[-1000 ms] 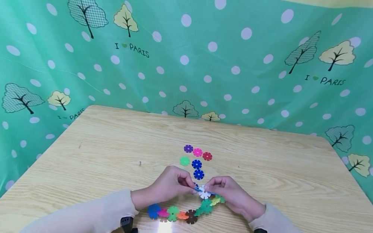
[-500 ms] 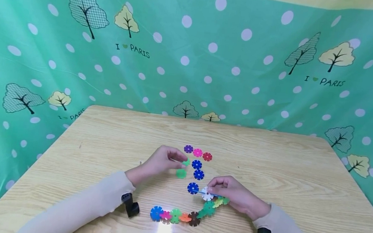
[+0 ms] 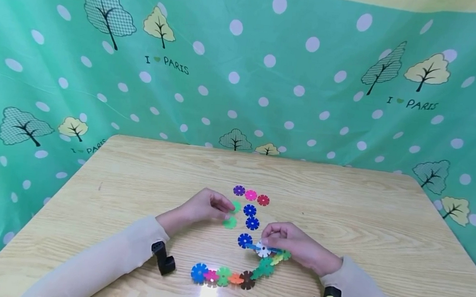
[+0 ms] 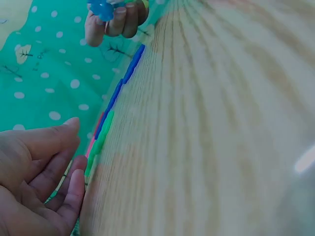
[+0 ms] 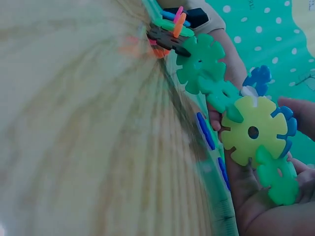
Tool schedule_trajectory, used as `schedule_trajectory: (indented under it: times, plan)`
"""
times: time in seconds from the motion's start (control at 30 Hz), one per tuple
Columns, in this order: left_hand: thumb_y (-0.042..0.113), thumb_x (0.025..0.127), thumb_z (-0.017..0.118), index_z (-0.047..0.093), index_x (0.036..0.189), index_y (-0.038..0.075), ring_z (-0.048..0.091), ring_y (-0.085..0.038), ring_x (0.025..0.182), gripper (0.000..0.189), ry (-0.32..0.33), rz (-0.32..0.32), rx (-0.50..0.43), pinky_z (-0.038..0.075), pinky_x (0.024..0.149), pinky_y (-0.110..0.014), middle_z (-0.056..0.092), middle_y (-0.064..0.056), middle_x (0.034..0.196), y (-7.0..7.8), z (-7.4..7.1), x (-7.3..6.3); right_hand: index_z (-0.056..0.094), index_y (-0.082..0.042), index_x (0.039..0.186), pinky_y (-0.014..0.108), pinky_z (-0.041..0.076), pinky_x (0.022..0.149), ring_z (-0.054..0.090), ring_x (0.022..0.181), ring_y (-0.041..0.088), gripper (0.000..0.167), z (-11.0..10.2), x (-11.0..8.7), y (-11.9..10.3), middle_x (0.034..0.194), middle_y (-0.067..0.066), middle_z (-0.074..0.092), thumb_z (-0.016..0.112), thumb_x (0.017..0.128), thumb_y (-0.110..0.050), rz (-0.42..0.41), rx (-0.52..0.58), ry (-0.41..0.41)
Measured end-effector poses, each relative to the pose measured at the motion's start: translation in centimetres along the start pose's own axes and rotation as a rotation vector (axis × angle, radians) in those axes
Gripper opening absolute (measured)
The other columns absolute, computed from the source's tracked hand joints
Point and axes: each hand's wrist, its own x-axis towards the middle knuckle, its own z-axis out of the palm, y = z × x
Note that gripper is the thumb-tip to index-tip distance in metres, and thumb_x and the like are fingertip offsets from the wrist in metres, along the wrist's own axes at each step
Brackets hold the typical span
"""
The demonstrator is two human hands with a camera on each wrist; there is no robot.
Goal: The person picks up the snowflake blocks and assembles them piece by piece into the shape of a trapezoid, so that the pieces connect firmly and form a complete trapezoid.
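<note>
My right hand (image 3: 295, 245) pinches a white notched flower disc (image 3: 263, 250) between thumb and fingers. That disc is part of a linked chain; a yellow disc (image 5: 251, 125) and a green disc (image 5: 278, 177) of it show close up in the right wrist view. The rest of the chain curves down to a blue disc (image 3: 199, 273) on the table. My left hand (image 3: 204, 208) hovers beside two loose light green discs (image 3: 230, 223), fingers slightly bent and parted. In the left wrist view its thumb and fingers hold nothing.
Loose discs lie flat beyond the hands: purple (image 3: 239, 190), pink (image 3: 251, 195), red (image 3: 263, 200) and several dark blue ones (image 3: 252, 223). One dark blue disc (image 3: 245, 240) lies by the chain's upper end. A green curtain (image 3: 245, 72) hangs behind the wooden table (image 3: 344, 202).
My left hand has let go of the chain's upper end and moved left and away to the light green discs, then drawn slightly back. My right hand stays on the white disc.
</note>
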Motion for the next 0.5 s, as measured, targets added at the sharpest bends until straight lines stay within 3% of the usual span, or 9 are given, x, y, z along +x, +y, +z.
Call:
schedule_trajectory:
  times: [0.2,0.5]
  plan:
    - [0.010,0.076,0.076,0.069,0.106,0.011,0.063,-0.015,0.092,0.030,-0.027,0.037,0.079,0.053,0.083,-0.028,0.069,-0.003,0.105,-0.1,0.1,-0.5,0.060,0.005,0.106,0.025,0.053,0.079,0.064,0.083,0.013,0.030,0.1,0.2,-0.6,0.090,0.004,0.068,0.069,0.084,-0.013,0.027,-0.078,0.001]
    - [0.008,0.076,0.076,0.070,0.108,0.010,0.062,-0.013,0.090,0.032,-0.022,0.102,0.168,0.052,0.080,-0.025,0.069,-0.004,0.109,-0.1,0.5,-0.8,0.067,-0.003,0.105,0.032,0.047,0.085,0.059,0.092,0.020,0.031,0.5,0.3,-1.4,0.100,0.006,0.069,0.074,0.079,-0.017,0.068,-0.244,0.048]
